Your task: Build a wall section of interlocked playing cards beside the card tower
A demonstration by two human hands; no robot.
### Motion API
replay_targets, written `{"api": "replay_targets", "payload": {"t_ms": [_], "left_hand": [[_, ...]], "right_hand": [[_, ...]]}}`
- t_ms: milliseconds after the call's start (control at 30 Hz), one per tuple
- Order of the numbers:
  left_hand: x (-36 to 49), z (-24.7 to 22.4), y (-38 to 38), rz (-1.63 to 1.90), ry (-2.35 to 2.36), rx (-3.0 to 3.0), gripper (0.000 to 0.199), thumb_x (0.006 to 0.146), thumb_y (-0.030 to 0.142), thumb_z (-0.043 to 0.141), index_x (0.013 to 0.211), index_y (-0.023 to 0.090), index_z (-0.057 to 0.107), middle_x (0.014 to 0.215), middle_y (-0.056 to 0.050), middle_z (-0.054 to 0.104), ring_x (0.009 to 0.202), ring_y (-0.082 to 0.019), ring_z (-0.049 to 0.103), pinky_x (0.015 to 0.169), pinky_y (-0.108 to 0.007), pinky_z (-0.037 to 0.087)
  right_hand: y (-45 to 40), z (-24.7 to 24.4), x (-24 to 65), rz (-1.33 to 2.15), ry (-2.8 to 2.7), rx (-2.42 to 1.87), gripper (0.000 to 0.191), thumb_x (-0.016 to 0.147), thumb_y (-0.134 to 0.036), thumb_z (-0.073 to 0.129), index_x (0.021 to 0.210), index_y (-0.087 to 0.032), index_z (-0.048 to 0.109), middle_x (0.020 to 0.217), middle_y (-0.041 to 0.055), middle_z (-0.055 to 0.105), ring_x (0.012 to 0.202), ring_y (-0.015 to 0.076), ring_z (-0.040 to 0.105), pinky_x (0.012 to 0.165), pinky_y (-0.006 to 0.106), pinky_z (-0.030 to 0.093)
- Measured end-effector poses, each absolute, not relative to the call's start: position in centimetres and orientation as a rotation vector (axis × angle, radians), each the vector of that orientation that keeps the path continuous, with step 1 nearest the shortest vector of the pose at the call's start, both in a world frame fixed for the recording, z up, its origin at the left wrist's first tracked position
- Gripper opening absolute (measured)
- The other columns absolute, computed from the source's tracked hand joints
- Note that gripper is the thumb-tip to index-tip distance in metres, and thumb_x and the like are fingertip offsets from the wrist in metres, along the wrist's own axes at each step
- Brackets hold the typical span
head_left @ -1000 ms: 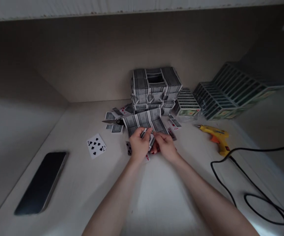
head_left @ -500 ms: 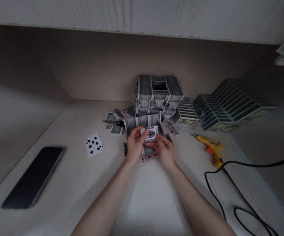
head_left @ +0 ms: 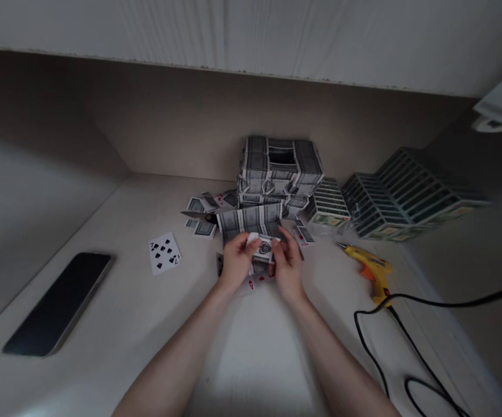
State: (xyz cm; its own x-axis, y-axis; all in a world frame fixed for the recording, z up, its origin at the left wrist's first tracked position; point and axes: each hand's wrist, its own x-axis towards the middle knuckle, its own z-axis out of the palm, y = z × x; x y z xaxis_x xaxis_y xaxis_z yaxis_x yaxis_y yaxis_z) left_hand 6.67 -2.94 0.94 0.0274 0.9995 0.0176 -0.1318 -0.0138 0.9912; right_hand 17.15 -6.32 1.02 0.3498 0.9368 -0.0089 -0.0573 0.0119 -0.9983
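A small folded card piece with a spade design is pinched between both hands. My left hand grips its left end with thumb and fingers. On its right end are the thumb and fingers of my right hand, with one finger raised. Behind and below the hands lies a patterned card panel, partly hidden by them. Red-suited cards show just under the hands. Farther back stands a box-like structure of folded cards with an opening in its top.
A dark phone and a seven of spades lie left. A blade rests by loose cards. Right are a yellow glue gun, its black cable and striped card stacks. A shelf edge hangs above.
The folded piece has turned slightly and come a little lower between the hands. A finger of my right hand has lifted. The whole view has shifted slightly.
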Motion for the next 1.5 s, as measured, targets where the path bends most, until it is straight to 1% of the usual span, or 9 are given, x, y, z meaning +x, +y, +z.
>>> {"api": "replay_targets", "payload": {"t_ms": [100, 167, 367, 567, 700, 800, 967, 1133, 1500], "left_hand": [[6.5, 0.9, -3.0, 1.126, 1.093, 1.216, 0.022, 0.069, 0.036, 0.064, 0.068, 0.014, 0.06, 0.056, 0.003, 0.053, 0.05, -0.009, 0.045, 0.044, -0.018, 0.035], [6.6, 1.1, -3.1, 1.12, 1.109, 1.205, 0.025, 0.069, 0.039, 0.063, 0.075, 0.015, 0.062, 0.06, 0.002, 0.056, 0.051, -0.009, 0.047, 0.042, -0.018, 0.036], [6.8, 1.2, -3.3, 1.25, 1.163, 1.229, 0.031, 0.081, 0.045, 0.049, 0.072, 0.016, 0.057, 0.052, 0.004, 0.049, 0.046, -0.009, 0.045, 0.046, -0.02, 0.037], [6.8, 0.6, -3.5, 1.256, 1.197, 1.391, 0.02, 0.081, 0.033, 0.051, 0.093, 0.019, 0.058, 0.073, 0.001, 0.058, 0.062, -0.01, 0.052, 0.057, -0.02, 0.041], [6.8, 0.4, -3.5, 1.261, 1.162, 1.34, 0.023, 0.082, 0.029, 0.049, 0.103, 0.02, 0.054, 0.072, 0.001, 0.057, 0.057, -0.009, 0.05, 0.053, -0.02, 0.041], [6.8, 0.4, -3.5, 1.297, 1.122, 1.28, 0.021, 0.08, 0.027, 0.051, 0.1, 0.021, 0.053, 0.068, 0.003, 0.056, 0.053, -0.009, 0.05, 0.05, -0.019, 0.04], [7.0, 0.7, -4.0, 1.316, 1.139, 1.156, 0.014, 0.077, 0.028, 0.053, 0.089, 0.021, 0.05, 0.063, 0.004, 0.054, 0.048, -0.009, 0.049, 0.045, -0.019, 0.039], [7.1, 1.1, -4.2, 1.297, 1.095, 1.034, 0.014, 0.077, 0.028, 0.047, 0.09, 0.022, 0.048, 0.058, 0.007, 0.05, 0.039, -0.007, 0.044, 0.039, -0.019, 0.035], [7.0, 0.8, -4.1, 1.396, 1.203, 1.067, 0.007, 0.072, 0.025, 0.048, 0.077, 0.019, 0.048, 0.056, 0.006, 0.045, 0.047, -0.008, 0.043, 0.044, -0.018, 0.036]], "right_hand": [[-6.1, 0.7, 17.4, 0.873, -0.992, -1.33, 0.03, 0.078, -0.043, 0.053, 0.092, -0.019, 0.063, 0.08, 0.0018, 0.064, 0.061, 0.0117, 0.054, 0.055, 0.024, 0.043], [-6.0, 0.4, 17.4, 0.846, -0.988, -1.322, 0.029, 0.077, -0.044, 0.055, 0.086, -0.017, 0.064, 0.081, 0.0028, 0.064, 0.07, 0.0135, 0.057, 0.063, 0.025, 0.045], [-6.0, 0.3, 16.8, 0.969, -0.734, -1.3, 0.034, 0.073, -0.05, 0.058, 0.084, -0.018, 0.051, 0.058, -0.0052, 0.054, 0.036, 0.0077, 0.043, 0.034, 0.021, 0.034], [-6.3, 0.6, 16.7, 1.139, -0.821, -1.162, 0.033, 0.07, -0.047, 0.063, 0.071, -0.022, 0.042, 0.053, -0.0076, 0.054, 0.036, 0.01, 0.05, 0.038, 0.023, 0.042], [-6.5, 1.0, 16.7, 1.168, -0.874, -1.167, 0.028, 0.072, -0.045, 0.061, 0.083, -0.022, 0.048, 0.049, -0.0089, 0.052, 0.037, 0.0103, 0.049, 0.037, 0.022, 0.041], [-6.6, 1.2, 16.6, 1.154, -0.877, -1.19, 0.032, 0.075, -0.046, 0.057, 0.095, -0.022, 0.049, 0.05, -0.0088, 0.052, 0.036, 0.0099, 0.048, 0.035, 0.021, 0.04], [-6.7, 1.2, 16.4, 1.127, -0.907, -1.24, 0.03, 0.079, -0.05, 0.049, 0.087, -0.022, 0.051, 0.053, -0.0067, 0.053, 0.033, 0.0086, 0.045, 0.032, 0.021, 0.036], [-6.9, 1.1, 16.4, 1.193, -0.914, -1.209, 0.027, 0.077, -0.047, 0.052, 0.085, -0.022, 0.05, 0.053, -0.0067, 0.053, 0.033, 0.0087, 0.044, 0.033, 0.022, 0.038], [-7.1, 1.2, 16.3, 1.209, -0.898, -1.161, 0.026, 0.076, -0.044, 0.053, 0.088, -0.022, 0.05, 0.06, -0.0062, 0.056, 0.035, 0.0088, 0.045, 0.034, 0.022, 0.038]]}}
